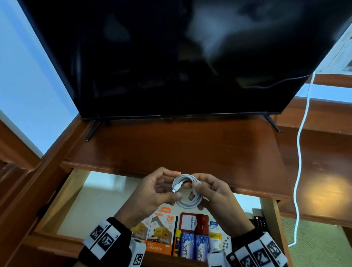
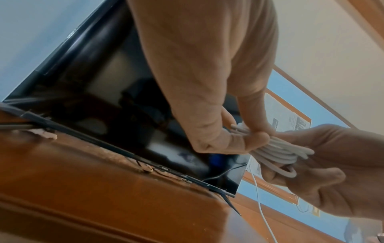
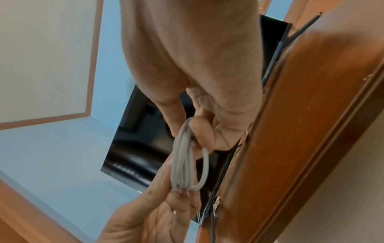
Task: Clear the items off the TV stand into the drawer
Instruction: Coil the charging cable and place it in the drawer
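Note:
A coiled white cable [image 1: 185,205] hangs in the air between both hands, over the open drawer [image 1: 71,200] and just in front of the TV stand top [image 1: 180,149]. My left hand [image 1: 173,185] pinches the coil's left side between thumb and fingers. My right hand [image 1: 194,191] grips its right side. One connector end sticks out inside the loop. In the left wrist view the left hand [image 2: 245,131] pinches the coiled cable [image 2: 276,151]. The right wrist view shows the right hand [image 3: 190,128] curled around the coiled cable [image 3: 182,164].
The drawer holds orange charger boxes [image 1: 160,232], a red item [image 1: 193,223], blue packets [image 1: 194,246] and a black remote [image 1: 259,223]. A large TV [image 1: 169,44] stands at the back of the stand. Another white cord [image 1: 300,147] hangs down at the right.

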